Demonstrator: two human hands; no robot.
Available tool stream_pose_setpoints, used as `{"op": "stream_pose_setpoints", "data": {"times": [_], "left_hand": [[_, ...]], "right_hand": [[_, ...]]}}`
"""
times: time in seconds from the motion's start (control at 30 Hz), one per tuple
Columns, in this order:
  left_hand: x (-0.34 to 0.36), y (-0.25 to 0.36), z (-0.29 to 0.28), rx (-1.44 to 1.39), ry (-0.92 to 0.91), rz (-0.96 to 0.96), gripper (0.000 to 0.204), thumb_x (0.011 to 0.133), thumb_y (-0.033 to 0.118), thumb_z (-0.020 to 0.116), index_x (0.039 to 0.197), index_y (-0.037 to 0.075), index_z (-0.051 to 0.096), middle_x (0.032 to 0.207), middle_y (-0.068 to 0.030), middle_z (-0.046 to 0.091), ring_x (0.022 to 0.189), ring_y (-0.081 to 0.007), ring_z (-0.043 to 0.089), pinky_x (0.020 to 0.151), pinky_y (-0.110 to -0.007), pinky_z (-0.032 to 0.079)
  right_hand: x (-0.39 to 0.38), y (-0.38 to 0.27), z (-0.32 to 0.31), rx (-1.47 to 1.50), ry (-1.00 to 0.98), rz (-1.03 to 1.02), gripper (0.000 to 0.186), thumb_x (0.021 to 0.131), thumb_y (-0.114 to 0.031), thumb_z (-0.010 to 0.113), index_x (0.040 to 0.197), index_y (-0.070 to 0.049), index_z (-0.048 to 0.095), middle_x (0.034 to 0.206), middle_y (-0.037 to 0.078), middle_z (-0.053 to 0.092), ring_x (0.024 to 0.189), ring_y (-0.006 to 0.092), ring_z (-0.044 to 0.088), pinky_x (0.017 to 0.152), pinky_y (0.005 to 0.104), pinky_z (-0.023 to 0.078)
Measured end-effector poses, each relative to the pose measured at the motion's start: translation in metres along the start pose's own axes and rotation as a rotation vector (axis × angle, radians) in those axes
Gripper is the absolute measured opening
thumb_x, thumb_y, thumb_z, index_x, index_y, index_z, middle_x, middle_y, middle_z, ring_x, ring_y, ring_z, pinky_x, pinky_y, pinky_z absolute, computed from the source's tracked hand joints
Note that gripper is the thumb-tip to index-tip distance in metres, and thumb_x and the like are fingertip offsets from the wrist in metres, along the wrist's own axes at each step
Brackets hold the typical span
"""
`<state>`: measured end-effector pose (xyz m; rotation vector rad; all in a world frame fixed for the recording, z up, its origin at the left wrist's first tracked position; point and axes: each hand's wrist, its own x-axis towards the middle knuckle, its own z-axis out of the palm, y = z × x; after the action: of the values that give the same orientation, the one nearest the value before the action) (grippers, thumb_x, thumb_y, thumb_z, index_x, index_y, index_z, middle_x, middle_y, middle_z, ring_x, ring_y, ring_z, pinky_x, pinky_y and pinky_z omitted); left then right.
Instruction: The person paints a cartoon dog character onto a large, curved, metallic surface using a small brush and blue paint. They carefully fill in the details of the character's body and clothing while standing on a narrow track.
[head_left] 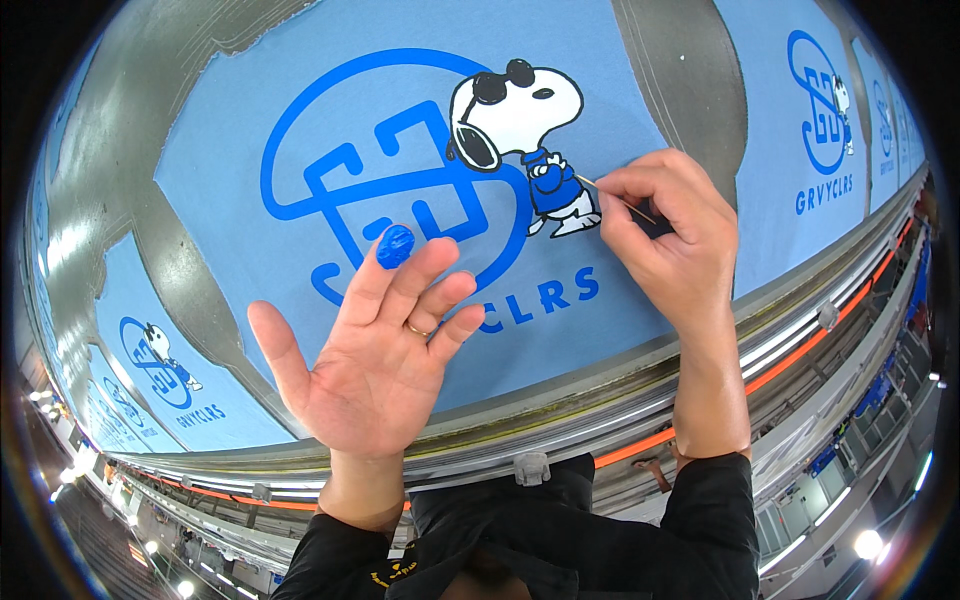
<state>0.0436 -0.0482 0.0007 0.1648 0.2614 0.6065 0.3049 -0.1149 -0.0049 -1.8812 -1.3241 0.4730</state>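
A light blue fabric panel (pixel 225 140) lies flat in front of me, printed with a darker blue looped emblem (pixel 285 120) and lettering. On its right side is a printed white cartoon dog (pixel 545 100) with dark glasses and a blue top (pixel 552 185). My right hand (pixel 675 225) pinches a thin stick (pixel 640 212) between thumb and fingers, its tip at the edge of the blue top. My left hand (pixel 365 375) is palm up over the panel, fingers spread and holding nothing. A wet-looking blob of blue paint (pixel 396 246) covers one of its fingertips.
More printed blue panels lie along the long grey table (pixel 690 70), one to the right (pixel 775 90) and one to the left (pixel 125 290). Between me and the panel runs a metal rail (pixel 570 395) with a small clear block (pixel 531 468) on it.
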Motion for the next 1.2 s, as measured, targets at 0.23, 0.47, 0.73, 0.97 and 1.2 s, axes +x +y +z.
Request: {"op": "stream_pose_setpoints", "data": {"times": [0.23,0.47,0.73,0.97,1.2], "left_hand": [[-0.001,-0.001,0.004,-0.005,0.033,-0.013,0.098,0.096,0.079,0.014,0.158,0.004,0.027,0.162,-0.0266,0.025,0.146,-0.0418,0.032,0.121,-0.057,0.02],[0.003,-0.014,0.021,-0.029,0.108,-0.114,0.103,0.093,0.082,0.009,0.16,0.004,0.016,0.163,-0.0312,0.011,0.149,-0.0468,0.021,0.121,-0.059,0.015],[0.005,-0.022,0.025,-0.116,0.137,-0.155,0.106,0.091,0.083,0.005,0.161,0.004,0.013,0.165,-0.0279,0.009,0.152,-0.0453,0.014,0.122,-0.058,0.012],[0.004,-0.023,0.028,-0.115,0.177,-0.174,0.108,0.091,0.083,0.004,0.16,0.0,0.01,0.165,-0.0266,0.012,0.152,-0.044,0.014,0.123,-0.057,0.011],[0.005,-0.023,0.028,-0.107,0.182,-0.176,0.109,0.091,0.083,0.004,0.16,-0.001,0.009,0.165,-0.0268,0.012,0.152,-0.0437,0.015,0.123,-0.056,0.011]], "right_hand": [[0.001,-0.002,-0.003,0.0,-0.024,-0.015,0.015,0.071,0.005,0.073,0.084,-0.003,0.072,0.077,0.005,0.064,0.069,0.0171,0.062,0.061,0.0284,0.048],[-0.012,-0.024,0.004,0.229,-0.05,-0.118,0.022,0.07,0.009,0.075,0.089,-0.002,0.074,0.082,0.008,0.067,0.063,0.0118,0.061,0.052,0.0228,0.047],[-0.017,-0.027,0.015,0.276,-0.077,-0.21,0.023,0.071,0.009,0.076,0.092,-0.001,0.075,0.084,0.008,0.067,0.061,0.0092,0.061,0.049,0.0206,0.047],[-0.016,-0.028,0.016,0.246,-0.085,-0.233,0.024,0.07,0.009,0.076,0.092,0.0,0.075,0.081,0.008,0.066,0.061,0.0108,0.062,0.049,0.0212,0.047],[-0.016,-0.027,0.016,0.246,-0.082,-0.223,0.024,0.07,0.01,0.076,0.092,0.0,0.075,0.082,0.009,0.067,0.061,0.011,0.062,0.049,0.0212,0.046]]}}
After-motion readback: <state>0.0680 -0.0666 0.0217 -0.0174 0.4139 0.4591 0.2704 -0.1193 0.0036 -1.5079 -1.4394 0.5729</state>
